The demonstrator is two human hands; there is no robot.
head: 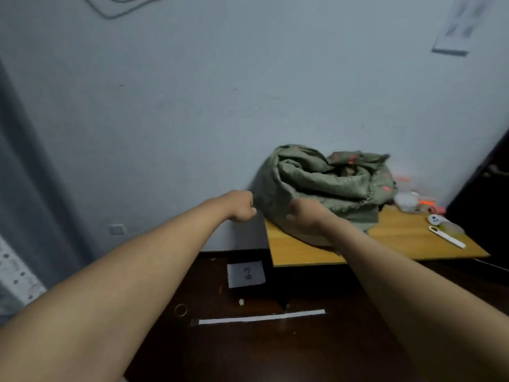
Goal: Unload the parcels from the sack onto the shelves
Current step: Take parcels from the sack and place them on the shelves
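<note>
On worktop (399, 238), both hands grip sack (330, 177): left hand (241, 206) & right hand (305, 216) fingers prob. curled into cloth. Next: open mouth, reach parcels.

You are looking at an olive-green sack (325, 186) flecked with small orange-red marks, sitting on a honey-yellow wooden board (399, 238) with a faint grain. That board lies on a very dark brown, nearly black surface (275, 351), which carries a white paper label (246, 274) printed in black and a long white strip (261, 317). Behind it the wall (192, 106) is pale grey-blue, and a white tool (446, 237) lies on the board.
</note>
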